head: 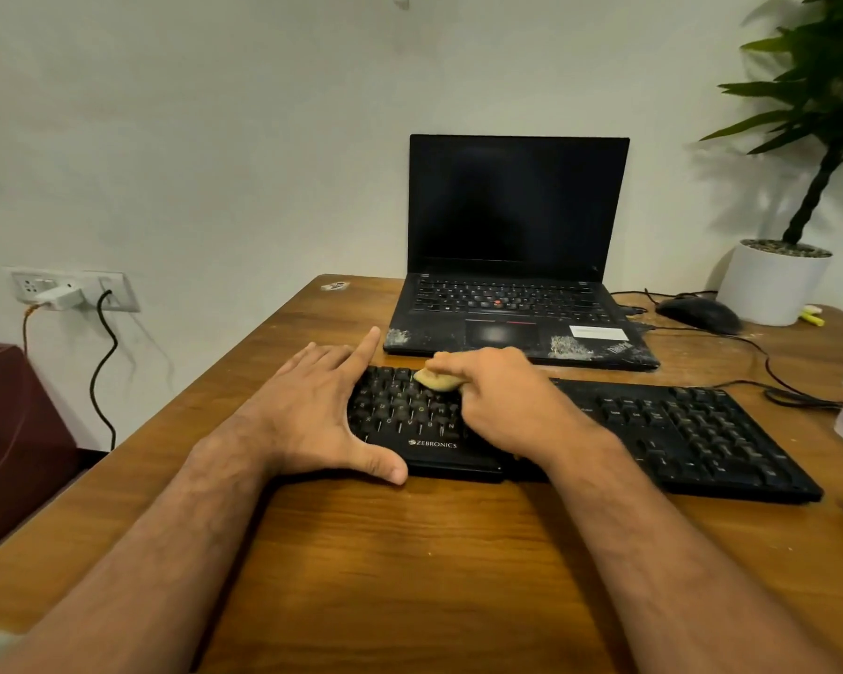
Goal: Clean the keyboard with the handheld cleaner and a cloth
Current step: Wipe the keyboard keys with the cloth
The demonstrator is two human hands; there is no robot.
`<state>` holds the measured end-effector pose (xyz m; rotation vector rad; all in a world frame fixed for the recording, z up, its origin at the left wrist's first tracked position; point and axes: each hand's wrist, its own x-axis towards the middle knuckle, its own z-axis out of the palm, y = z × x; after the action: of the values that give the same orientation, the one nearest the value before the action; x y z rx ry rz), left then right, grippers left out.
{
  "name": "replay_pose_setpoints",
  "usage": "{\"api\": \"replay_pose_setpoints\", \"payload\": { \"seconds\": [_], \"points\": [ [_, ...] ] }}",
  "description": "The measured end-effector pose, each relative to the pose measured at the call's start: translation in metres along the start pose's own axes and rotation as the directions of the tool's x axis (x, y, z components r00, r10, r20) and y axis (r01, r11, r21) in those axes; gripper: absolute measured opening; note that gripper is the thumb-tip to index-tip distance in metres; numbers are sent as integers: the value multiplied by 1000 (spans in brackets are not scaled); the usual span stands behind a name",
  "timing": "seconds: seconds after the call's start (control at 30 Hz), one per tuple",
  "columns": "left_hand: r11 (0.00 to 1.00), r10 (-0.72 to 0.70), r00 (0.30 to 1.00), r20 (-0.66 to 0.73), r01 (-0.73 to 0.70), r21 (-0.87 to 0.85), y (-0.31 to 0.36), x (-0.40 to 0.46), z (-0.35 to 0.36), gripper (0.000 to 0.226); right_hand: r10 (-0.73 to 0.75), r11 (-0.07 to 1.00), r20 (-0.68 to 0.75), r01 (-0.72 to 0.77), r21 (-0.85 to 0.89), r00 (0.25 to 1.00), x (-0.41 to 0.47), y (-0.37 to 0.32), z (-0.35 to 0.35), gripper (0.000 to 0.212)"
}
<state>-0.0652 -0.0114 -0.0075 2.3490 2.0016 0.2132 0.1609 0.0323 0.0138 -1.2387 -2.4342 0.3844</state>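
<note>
Fingers (451, 363) on yellowish cloth (436, 380) — dusty black keyboard (653, 425).

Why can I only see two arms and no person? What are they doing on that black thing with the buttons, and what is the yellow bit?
The person wears a camera on their head, so this one picture shows what their eyes see: just their own arms reaching forward.

The black thing with buttons is a keyboard lying on a wooden table. The left hand lies flat on the keyboard's left end, probably to hold it steady. The right hand pinches a small yellowish cloth and presses it on the keys to clean them.

Behind the keyboard stands an open laptop with a dark screen and dusty patches near its front edge. To the right are a black mouse and a plant in a white pot. A charger is plugged into the wall socket on the left.
</note>
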Motion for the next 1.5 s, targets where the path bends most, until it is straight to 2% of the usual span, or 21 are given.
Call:
{"api": "replay_pose_setpoints", "payload": {
  "seconds": [0.1,0.23,0.33,0.4,0.5,0.53,0.6,0.67,0.7,0.77,0.83,0.93,1.03,1.17,1.23,1.33,1.5],
  "points": [
    [1000,15,1000,24,-15,13,1,3,1,155,-84,995,103,78,65,991,5,-11,12,52],
    [1000,21,1000,21,-21,20,-1,4,1,155,-117,993,82,115,29,990,18,-10,17,47],
    [1000,11,1000,27,-11,11,-1,4,1,155,52,998,-39,-53,-19,998,26,-5,10,48],
    [1000,6,1000,29,-7,10,0,3,0,154,188,975,-127,-201,-93,974,25,4,2,43],
    [999,19,1000,11,-20,51,8,3,-2,157,230,961,-231,-258,-99,946,23,12,-1,40],
    [997,29,1000,-3,-28,68,12,3,-2,158,216,970,-226,-234,-58,950,23,8,2,43],
    [995,44,999,-19,-42,95,18,4,0,158,132,991,-105,-134,-11,986,25,-8,9,50],
    [994,46,999,-19,-44,101,18,3,1,157,32,999,25,-31,-44,999,24,-18,14,54],
    [994,44,999,-19,-42,101,17,2,1,156,35,999,38,-33,-41,999,22,-17,10,55],
    [994,40,999,-18,-38,102,16,2,0,156,117,993,3,-117,-33,993,18,-7,-6,48],
    [994,44,999,-23,-41,106,15,2,0,155,222,969,-109,-232,-88,969,13,9,-20,35],
    [991,55,998,-31,-51,125,14,1,1,154,301,945,-206,-321,-69,931,7,19,-25,37],
    [989,57,998,-39,-51,142,14,1,1,154,256,965,-102,-261,-35,961,3,5,-14,47],
    [989,50,997,-54,-42,138,14,1,2,155,4,995,124,-17,99,992,-3,-23,-5,65],
    [990,52,997,-59,-43,137,14,1,2,155,-43,990,108,28,139,993,-6,-25,-4,66],
    [990,43,998,-56,-35,138,15,0,2,158,-18,1000,89,16,26,996,-4,-21,-4,64],
    [990,24,998,-52,-16,142,15,1,2,162,-80,990,224,52,130,971,-16,-21,-11,59]
  ]
}}
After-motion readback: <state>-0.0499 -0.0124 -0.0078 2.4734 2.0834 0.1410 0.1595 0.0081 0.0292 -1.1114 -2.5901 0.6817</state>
